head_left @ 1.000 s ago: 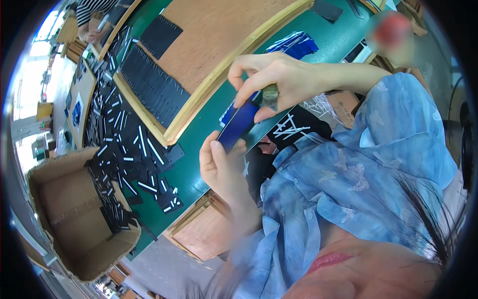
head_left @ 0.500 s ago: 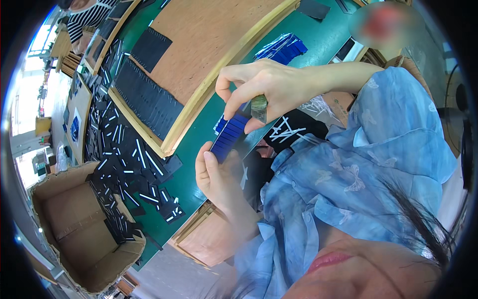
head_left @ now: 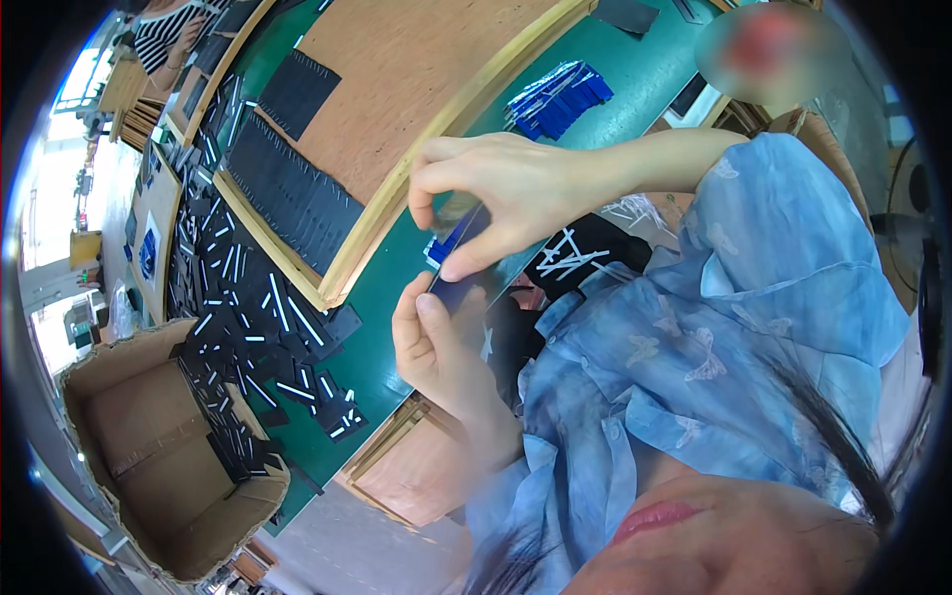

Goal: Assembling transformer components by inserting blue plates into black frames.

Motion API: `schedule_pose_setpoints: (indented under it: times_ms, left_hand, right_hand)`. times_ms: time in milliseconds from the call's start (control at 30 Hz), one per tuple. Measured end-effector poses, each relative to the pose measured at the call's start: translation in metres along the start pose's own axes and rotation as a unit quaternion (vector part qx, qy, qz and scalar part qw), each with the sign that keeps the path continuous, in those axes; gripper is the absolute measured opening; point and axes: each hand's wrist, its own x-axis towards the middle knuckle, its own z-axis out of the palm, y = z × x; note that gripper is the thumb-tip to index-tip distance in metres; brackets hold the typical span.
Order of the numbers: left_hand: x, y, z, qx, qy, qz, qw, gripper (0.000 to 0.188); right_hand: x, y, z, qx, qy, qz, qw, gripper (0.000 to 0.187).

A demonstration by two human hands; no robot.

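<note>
Pinching piece (head_left: 454, 294); carton (head_left: 144, 426) seemingly holding strips (head_left: 230, 454).

On the desk (head_left: 382, 362), a framed board (head_left: 407, 74) lies at the far middle, with sheets (head_left: 293, 193) on its left part. Strips (head_left: 263, 307) lie left of it, reaching the box (head_left: 149, 426) at near left. A bundle (head_left: 558, 102) lies right of the board. Right of the board's near corner, the left fingers (head_left: 428, 309) hold a piece (head_left: 456, 294); the right fingers (head_left: 470, 256) are at its far end.
</note>
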Motion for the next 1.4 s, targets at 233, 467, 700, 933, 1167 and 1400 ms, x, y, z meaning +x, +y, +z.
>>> schedule_pose_setpoints:
  times_ms: [233,467,700,933,1167,1400]
  left_hand:
    - [0.007,0.003,-0.01,-0.04,-0.023,-0.038,0.998,0.027]
    - [0.032,-0.014,-0.038,-0.093,-0.071,-0.066,0.991,0.021]
    - [0.047,-0.018,-0.018,-0.38,-0.252,-0.244,0.856,0.041]
    - [0.045,-0.028,-0.01,-0.187,-0.16,-0.12,0.962,0.056]
    - [0.038,-0.021,-0.019,-0.108,-0.035,-0.07,0.991,0.036]
    - [0.04,-0.031,-0.02,-0.073,-0.029,-0.034,0.996,0.037]
  right_hand:
    - [-0.008,0.008,-0.017,0.027,-0.051,0.091,0.994,0.021]
    - [-0.002,0.005,-0.021,0.302,-0.057,0.123,0.944,0.014]
    - [0.019,-0.005,-0.011,0.203,-0.059,-0.025,0.977,0.035]
    - [0.14,0.087,-0.062,-0.306,-0.031,0.021,0.951,0.035]
    - [0.179,0.131,-0.045,-0.31,-0.026,-0.002,0.95,0.029]
    - [0.176,0.136,-0.039,-0.305,0.01,0.002,0.952,0.026]
